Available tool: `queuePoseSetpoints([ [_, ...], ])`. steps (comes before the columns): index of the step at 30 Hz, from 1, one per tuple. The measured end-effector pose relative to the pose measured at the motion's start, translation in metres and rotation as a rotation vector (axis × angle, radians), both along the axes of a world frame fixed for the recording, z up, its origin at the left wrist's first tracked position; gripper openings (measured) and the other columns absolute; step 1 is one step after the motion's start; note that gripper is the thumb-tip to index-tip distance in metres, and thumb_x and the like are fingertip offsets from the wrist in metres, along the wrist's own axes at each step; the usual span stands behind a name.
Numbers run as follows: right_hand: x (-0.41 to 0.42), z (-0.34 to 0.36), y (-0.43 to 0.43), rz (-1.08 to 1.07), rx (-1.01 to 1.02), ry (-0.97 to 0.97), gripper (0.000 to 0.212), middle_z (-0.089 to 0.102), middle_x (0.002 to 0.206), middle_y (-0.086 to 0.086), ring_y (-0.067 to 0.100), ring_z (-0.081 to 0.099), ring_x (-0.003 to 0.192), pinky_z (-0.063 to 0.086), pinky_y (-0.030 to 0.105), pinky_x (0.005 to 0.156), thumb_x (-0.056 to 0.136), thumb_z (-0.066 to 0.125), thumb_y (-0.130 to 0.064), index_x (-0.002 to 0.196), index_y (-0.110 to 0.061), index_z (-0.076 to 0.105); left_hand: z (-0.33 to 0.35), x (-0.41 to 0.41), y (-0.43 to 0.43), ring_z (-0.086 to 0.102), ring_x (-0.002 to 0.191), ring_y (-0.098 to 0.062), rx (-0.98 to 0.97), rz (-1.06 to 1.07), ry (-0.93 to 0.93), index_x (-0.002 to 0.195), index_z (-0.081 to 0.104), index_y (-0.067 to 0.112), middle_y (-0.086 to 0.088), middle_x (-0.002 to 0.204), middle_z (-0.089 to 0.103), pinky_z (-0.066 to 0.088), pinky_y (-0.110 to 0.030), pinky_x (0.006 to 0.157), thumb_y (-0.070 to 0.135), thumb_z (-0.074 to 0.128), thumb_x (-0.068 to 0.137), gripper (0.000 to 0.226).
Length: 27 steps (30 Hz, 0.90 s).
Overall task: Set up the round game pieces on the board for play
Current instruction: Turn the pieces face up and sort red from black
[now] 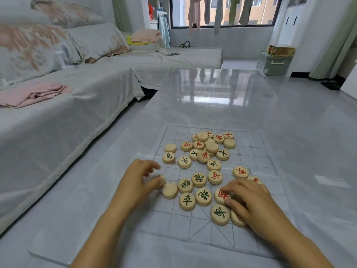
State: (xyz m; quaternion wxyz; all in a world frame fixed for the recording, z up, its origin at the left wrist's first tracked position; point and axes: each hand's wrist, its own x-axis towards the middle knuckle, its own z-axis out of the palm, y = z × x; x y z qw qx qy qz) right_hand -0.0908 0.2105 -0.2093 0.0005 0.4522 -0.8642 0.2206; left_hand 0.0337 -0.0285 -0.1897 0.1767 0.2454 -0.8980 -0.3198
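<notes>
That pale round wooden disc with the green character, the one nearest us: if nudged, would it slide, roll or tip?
Probably slide: the pale round wooden disc lies flat on the glossy clear plastic board. It looks thick and rigid, so bending seems unlikely. It sits low and wide, so tipping looks unlikely; it would roll only if stood on edge.

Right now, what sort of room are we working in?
Most likely a home living room: a cloth-covered sofa runs along the left, laundry hangs at the window, and the game board lies on a glossy table.
</notes>
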Motion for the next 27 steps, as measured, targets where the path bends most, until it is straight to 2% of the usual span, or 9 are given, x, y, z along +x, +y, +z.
queuePoseSetpoints([
  [3,0.0,0.004,0.0,-0.002,0.033,-0.041,0.025,0.045,0.113,-0.023,-0.001,0.038,0.107,0.023,0.016,0.089,0.091,0.048,-0.038,0.115,-0.035,0.054,-0.004,-0.002,0.016,0.039,0.096,-0.008,-0.173,-0.222,-0.172,0.115,0.06,0.03,0.014,0.099,0.041,0.037,-0.014,0.081,0.033,0.071,0.075,0.041],
  [6,-0.003,0.01,0.005,-0.068,0.034,-0.069,0.029,0.045,0.122,-0.02,0.004,0.038,0.118,0.025,0.022,0.098,0.091,0.05,-0.035,0.12,-0.033,0.052,-0.007,-0.003,0.022,0.047,0.096,-0.01,-0.249,-0.249,-0.254,0.124,0.054,0.027,0.011,0.111,0.043,0.044,-0.024,0.085,0.034,0.062,0.083,0.042],
  [8,-0.005,0.013,0.01,-0.108,0.024,-0.089,0.03,0.046,0.124,-0.017,0.007,0.039,0.12,0.029,0.026,0.102,0.09,0.051,-0.032,0.12,-0.032,0.053,-0.004,-0.001,0.021,0.052,0.091,-0.008,-0.207,-0.267,-0.207,0.119,0.058,0.026,0.011,0.108,0.049,0.045,-0.022,0.082,0.034,0.058,0.087,0.034],
  [11,-0.01,0.014,0.015,-0.124,0.016,-0.125,0.029,0.045,0.121,-0.017,0.006,0.042,0.114,0.036,0.029,0.101,0.09,0.052,-0.028,0.119,-0.031,0.055,0.0,0.004,0.013,0.055,0.078,-0.001,-0.017,-0.229,-0.134,0.102,0.065,0.025,0.013,0.09,0.06,0.044,-0.013,0.073,0.027,0.054,0.09,0.016],
  [14,-0.013,0.019,0.012,-0.129,-0.028,-0.141,0.031,0.046,0.122,-0.016,0.005,0.043,0.115,0.035,0.021,0.097,0.091,0.051,-0.024,0.122,-0.028,0.054,-0.002,0.008,0.008,0.057,0.066,-0.004,0.131,-0.207,-0.165,0.089,0.063,0.023,0.008,0.078,0.063,0.047,-0.017,0.067,0.019,0.053,0.091,0.011],
  [17,-0.027,0.028,-0.015,-0.121,-0.028,-0.098,0.036,0.043,0.135,-0.011,0.01,0.041,0.125,0.033,0.021,0.1,0.094,0.045,-0.02,0.13,-0.023,0.048,-0.005,0.006,0.01,0.055,0.075,-0.007,0.007,-0.204,-0.182,0.085,0.058,0.026,0.008,0.084,0.062,0.047,-0.023,0.073,0.022,0.054,0.09,0.008],
  [21,-0.061,0.033,-0.072,-0.086,0.082,0.042,0.047,0.031,0.15,-0.003,0.019,0.029,0.136,0.031,0.036,0.11,0.093,0.045,-0.013,0.138,-0.025,0.039,-0.003,0.004,0.013,0.055,0.085,-0.009,-0.113,-0.17,-0.148,0.086,0.053,0.032,0.01,0.089,0.06,0.048,-0.027,0.078,0.029,0.053,0.089,0.005],
  [24,-0.078,0.029,-0.092,-0.109,0.214,0.056,0.041,0.044,0.14,0.003,0.024,0.041,0.124,0.04,0.039,0.1,0.091,0.045,-0.012,0.131,-0.021,0.046,-0.002,0.002,0.013,0.054,0.08,-0.007,-0.123,-0.129,-0.086,0.092,0.056,0.029,0.013,0.084,0.057,0.045,-0.023,0.073,0.031,0.052,0.09,0.005],
  [27,-0.079,0.027,-0.083,-0.146,0.198,0.042,0.036,0.051,0.127,0.003,0.024,0.047,0.114,0.041,0.038,0.096,0.093,0.047,-0.025,0.128,-0.02,0.049,-0.002,0.0,0.01,0.052,0.077,-0.006,-0.147,-0.122,-0.032,0.101,0.058,0.027,0.014,0.081,0.054,0.042,-0.02,0.068,0.033,0.052,0.09,0.014],
])
